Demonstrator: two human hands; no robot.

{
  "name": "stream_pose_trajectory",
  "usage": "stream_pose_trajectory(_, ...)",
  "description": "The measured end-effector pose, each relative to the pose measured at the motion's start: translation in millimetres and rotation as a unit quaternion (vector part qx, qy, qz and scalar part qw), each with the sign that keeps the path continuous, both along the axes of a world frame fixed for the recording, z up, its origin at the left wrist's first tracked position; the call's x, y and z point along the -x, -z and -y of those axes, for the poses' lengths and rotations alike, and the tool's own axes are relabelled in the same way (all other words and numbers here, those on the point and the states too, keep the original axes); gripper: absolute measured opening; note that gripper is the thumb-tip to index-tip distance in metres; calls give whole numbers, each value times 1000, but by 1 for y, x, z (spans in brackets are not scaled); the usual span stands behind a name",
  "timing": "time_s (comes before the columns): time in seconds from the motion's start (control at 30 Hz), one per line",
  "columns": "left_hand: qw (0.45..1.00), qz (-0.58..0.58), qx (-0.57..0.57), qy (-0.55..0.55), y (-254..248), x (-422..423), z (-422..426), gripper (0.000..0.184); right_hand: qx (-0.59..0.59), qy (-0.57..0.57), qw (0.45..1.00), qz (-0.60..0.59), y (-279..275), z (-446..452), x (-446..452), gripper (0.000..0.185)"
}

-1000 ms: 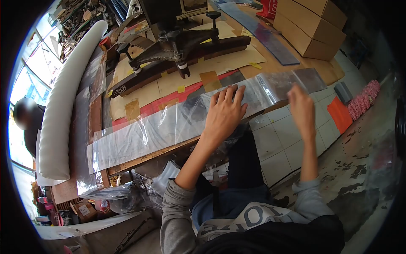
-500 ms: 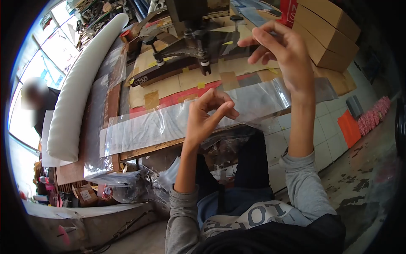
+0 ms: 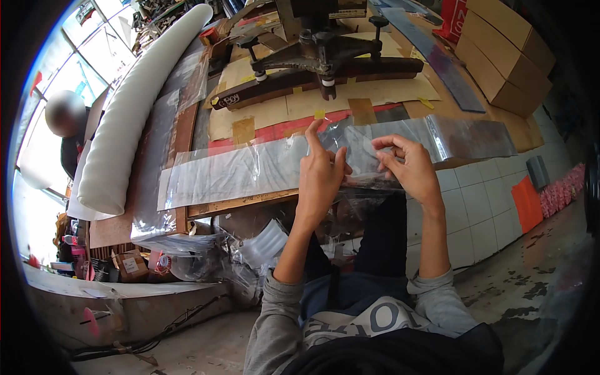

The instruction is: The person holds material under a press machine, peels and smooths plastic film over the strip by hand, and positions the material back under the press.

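Over the front edge of the work table, a thin clear plastic film (image 3: 361,149) shows faintly between my two hands; its outline is hard to make out. My left hand (image 3: 322,170) has its index finger raised, while the thumb and curled fingers close at the film's near left side. On the other side, my right hand (image 3: 409,164) pinches with thumb and fingertips. Beneath both hands lies a long strip of clear plastic sheeting (image 3: 240,169) along the table edge. Behind it stands a press-like machine (image 3: 325,62) with a dark horizontal bar.
A thick white foam roll (image 3: 140,106) lies along the left side. Cardboard boxes (image 3: 500,56) are stacked at the back right. Crumpled plastic (image 3: 262,244) hangs below the table edge. Another person (image 3: 72,131) is by the windows at far left.
My right hand has come down and toward my left hand, from high by the boxes to the table's front edge. My left index finger has straightened upward. The view has shifted slightly.
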State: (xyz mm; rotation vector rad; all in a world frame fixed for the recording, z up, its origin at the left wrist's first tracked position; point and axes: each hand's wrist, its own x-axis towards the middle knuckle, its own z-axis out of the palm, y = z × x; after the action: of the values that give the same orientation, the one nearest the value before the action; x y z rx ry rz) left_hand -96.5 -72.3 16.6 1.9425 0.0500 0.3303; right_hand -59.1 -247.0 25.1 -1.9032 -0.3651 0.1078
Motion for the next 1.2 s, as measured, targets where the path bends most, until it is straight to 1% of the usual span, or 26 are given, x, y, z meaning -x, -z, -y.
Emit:
stream_pose_trajectory(0.03, 1000, -6, 8, 4, 0, 1, 0, 57, 12, 11, 1000, 6, 0, 0, 2, 24)
stream_pose_trajectory(0.1, 999, -19, 23, 13, -2, 3, 0, 57, -15, 17, 999, -25, 0, 0, 6, 23)
stream_pose_trajectory(0.2, 999, 3, 43, 17, 3, 6, -3, 56, -51, 9, 997, -64, -1, 1, 11, 24)
stream_pose_trajectory(0.23, 998, -3, 66, 20, 1, 11, -3, 56, -62, 3, 995, -75, -2, 2, 13, 25)
stream_pose_trajectory(0.3, 993, -11, 112, 27, -10, 25, -3, 54, -120, -12, 989, -89, -8, -1, 23, 25)
stream_pose_trajectory(0.4, 982, 12, 188, 31, -37, 48, -5, 66, -202, -36, 974, -95, -13, -8, 30, 25)
stream_pose_trajectory(0.43, 980, 84, 171, 58, -32, 46, -6, 68, -229, -43, 968, -96, -14, -10, 33, 25)
stream_pose_trajectory(0.5, 958, 228, 134, 111, -12, 35, -10, 72, -225, -29, 968, -103, -17, -12, 28, 27)
stream_pose_trajectory(0.53, 958, 246, 90, 117, -5, 28, -9, 75, -216, -21, 971, -98, -13, -13, 21, 28)
stream_pose_trajectory(0.63, 983, 168, 4, 73, 16, 18, 0, 71, -185, 10, 980, -75, 6, -16, 3, 30)
stream_pose_trajectory(0.67, 990, 128, 24, 51, 18, 21, 3, 64, -174, 23, 982, -66, 8, -16, -2, 30)
stream_pose_trajectory(0.77, 998, 57, 41, 5, 16, 26, 10, 61, -144, 17, 987, -72, 7, -17, -6, 29)
stream_pose_trajectory(0.87, 998, 35, 61, 2, 2, 34, 12, 56, -115, 9, 990, -86, -3, -16, -4, 27)
stream_pose_trajectory(0.97, 999, 14, 45, 18, -6, 39, 10, 47, -71, 11, 994, -82, 0, -13, 0, 27)
stream_pose_trajectory(1.07, 999, 18, 34, 26, -2, 42, 11, 39, -100, 28, 992, -77, 8, -12, 3, 28)
stream_pose_trajectory(1.17, 999, 8, 31, 12, -7, 46, 11, 37, -109, 33, 992, -51, 8, -13, 0, 29)
stream_pose_trajectory(1.2, 999, 40, 25, 6, -3, 45, 11, 37, -103, 33, 994, -35, 10, -14, -5, 29)
